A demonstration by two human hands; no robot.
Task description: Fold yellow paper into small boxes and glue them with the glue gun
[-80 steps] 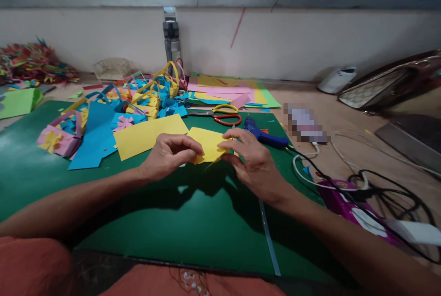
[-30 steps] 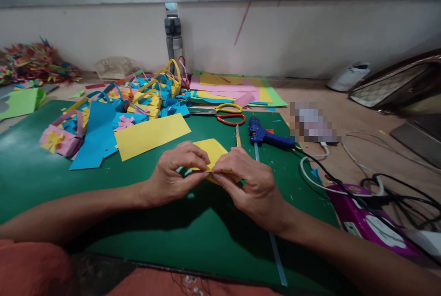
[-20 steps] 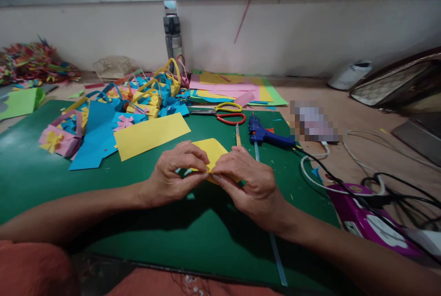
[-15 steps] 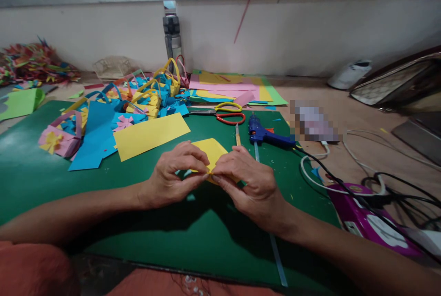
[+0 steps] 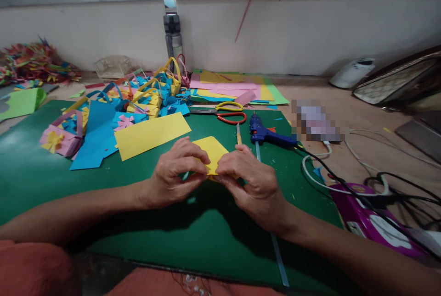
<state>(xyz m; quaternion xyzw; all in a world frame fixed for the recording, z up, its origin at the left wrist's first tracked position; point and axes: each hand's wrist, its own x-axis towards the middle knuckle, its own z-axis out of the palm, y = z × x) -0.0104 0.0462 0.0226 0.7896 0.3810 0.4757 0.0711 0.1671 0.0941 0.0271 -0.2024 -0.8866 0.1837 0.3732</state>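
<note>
A piece of yellow paper (image 5: 212,149) is held between both hands just above the green mat (image 5: 165,250). My left hand (image 5: 179,167) pinches its near edge from the left, thumb below and fingers above. From the right, my right hand (image 5: 250,181) pinches the same edge a short way off, and its fingers hide part of the paper. A fold seems to run along that near edge. Behind my left hand lies a flat yellow paper strip (image 5: 151,135). A craft knife (image 5: 239,134) points away just beyond my right hand.
Scissors (image 5: 229,112) and a blue glue gun (image 5: 272,136) lie behind the hands. Small paper baskets (image 5: 62,137) crowd the back left beside blue paper (image 5: 94,140). Stacked coloured sheets (image 5: 241,86) are at the back. Cables and a purple box (image 5: 372,218) sit right.
Both hands keep hold of the yellow paper. The fingertips of my right hand have slid slightly right along its near edge, widening the gap between the hands.
</note>
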